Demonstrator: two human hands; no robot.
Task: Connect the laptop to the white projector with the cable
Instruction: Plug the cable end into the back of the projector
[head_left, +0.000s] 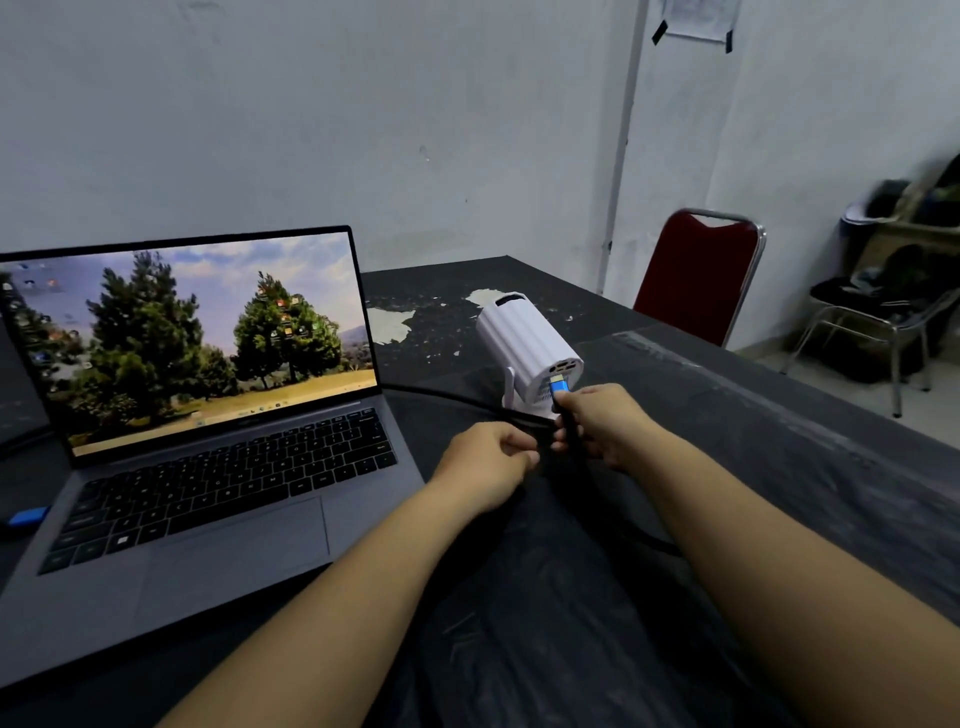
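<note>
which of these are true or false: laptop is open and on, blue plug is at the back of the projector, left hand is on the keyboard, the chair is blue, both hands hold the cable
1. The laptop is open with its screen lit. True.
2. The blue plug is at the back of the projector. True.
3. The left hand rests on the keyboard. False: it holds the cable beside the laptop.
4. The chair is blue. False: it is dark red.
5. The right hand also holds the cable. True.
</note>
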